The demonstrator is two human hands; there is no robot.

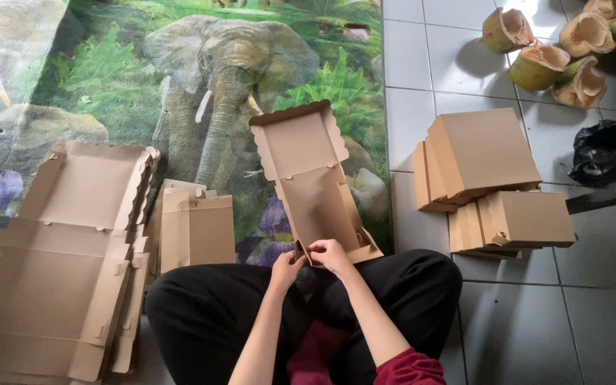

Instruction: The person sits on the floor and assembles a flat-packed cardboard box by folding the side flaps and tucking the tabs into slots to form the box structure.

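The person wears black trousers (215, 306), with a dark red sleeve (409, 368) pushed up at five o'clock and a dark red garment (315, 353) at six o'clock; forearms and hands bare.

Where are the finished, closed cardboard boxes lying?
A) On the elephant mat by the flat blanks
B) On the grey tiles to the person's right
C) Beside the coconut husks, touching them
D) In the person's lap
B: the closed boxes are piled on the tiled floor, apart from the coconut husks.

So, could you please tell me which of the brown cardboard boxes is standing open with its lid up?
The half-folded brown cardboard box at both hands, on the elephant mat; the finished boxes on the tiles are closed.
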